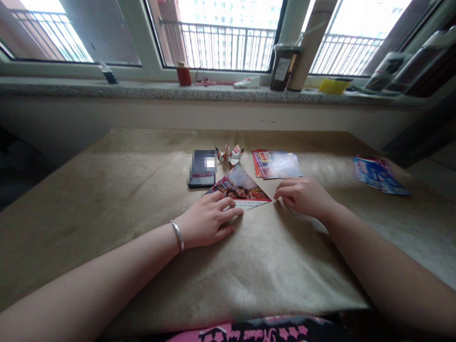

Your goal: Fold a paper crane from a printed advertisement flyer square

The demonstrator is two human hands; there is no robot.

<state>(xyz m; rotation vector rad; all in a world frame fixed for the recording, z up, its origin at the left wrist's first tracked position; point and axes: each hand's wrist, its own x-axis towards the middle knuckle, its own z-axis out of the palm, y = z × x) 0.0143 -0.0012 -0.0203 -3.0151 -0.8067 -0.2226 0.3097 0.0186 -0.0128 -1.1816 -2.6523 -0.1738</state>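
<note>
A printed paper sheet folded into a triangle [245,185] lies flat on the table, its colourful picture side up. My left hand [210,216] rests palm down over its left part, fingers spread across the paper and the tabletop. A silver bangle circles that wrist. Just off the triangle's right corner is my right hand [302,195], its thumb and fingers drawn together near the tip. Whether anything is between those fingers cannot be made out. Behind the triangle stands a small folded paper piece [231,154] with white, red and brown print.
A phone [202,168] lies left of the folded piece. Printed leaflets [278,165] are stacked behind my right hand, and more blue leaflets [379,175] lie farther right. The windowsill [149,92] at the back holds a dark tub [283,66] and a red jar [184,75].
</note>
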